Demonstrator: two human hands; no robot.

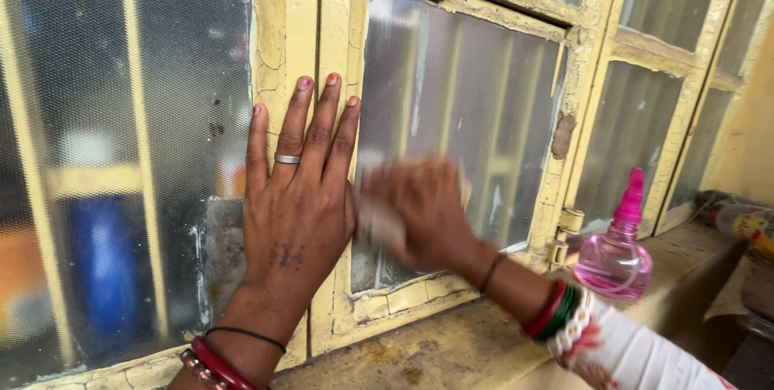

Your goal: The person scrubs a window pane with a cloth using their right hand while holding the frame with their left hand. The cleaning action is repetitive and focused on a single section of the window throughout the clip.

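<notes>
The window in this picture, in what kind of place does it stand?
Probably an older house or small shop. The window frame has cracked, peeling yellow paint around frosted glass, and a pink spray bottle stands on the worn sill.

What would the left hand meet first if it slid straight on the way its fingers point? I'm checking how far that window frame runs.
The left hand lies flat, fingers pointing up along the cracked yellow frame post. Going on, it would likely meet only more post, up to the picture's top edge.

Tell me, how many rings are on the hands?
1: a silver ring on the left hand, pressed flat on the frame. The right hand is blurred, so it may hide more.
</notes>
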